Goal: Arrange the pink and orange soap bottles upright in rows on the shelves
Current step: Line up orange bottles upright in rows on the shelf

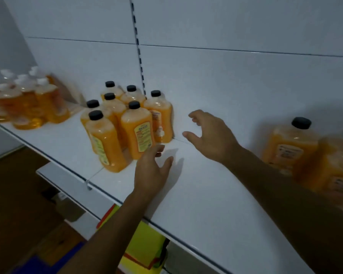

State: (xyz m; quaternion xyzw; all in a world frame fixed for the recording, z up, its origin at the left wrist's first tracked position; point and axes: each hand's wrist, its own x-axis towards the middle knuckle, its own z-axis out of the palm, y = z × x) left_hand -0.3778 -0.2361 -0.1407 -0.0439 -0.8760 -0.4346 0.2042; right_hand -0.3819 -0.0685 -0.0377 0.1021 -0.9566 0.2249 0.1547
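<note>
A white shelf (196, 184) with a white back panel and a slotted upright (139, 54) fills the view; the light is dim. Both hands hover over the bare middle of the shelf, holding nothing. The left hand (152, 171) is spread, fingers just beside the nearest bottle. The right hand (210, 133) is loosely curved, thumb and fingers apart, empty.

The black-capped bottles (127, 119), orange, stand upright in a tight cluster at 10 o'clock from the hands, roughly in rows of two and three. A blurred group (309, 155) of like bottles sits at 3 o'clock, well apart. No pink bottles are visible.

The step in hand looks like fetching the next bottle to extend the rows. Judged from the layout, it should be gripped around the body, set down flat just beside the end bottle (160, 117), and aligned with the back panel, label forward. Nudging the cluster could topple the front bottles near the shelf edge.

White-capped bottles (28, 99) of clearer liquid crowd 9 o'clock, some seemingly tilted. Nothing blocks the open stretch between the groups. Below the shelf, yellow packs (145, 246) show.
</note>
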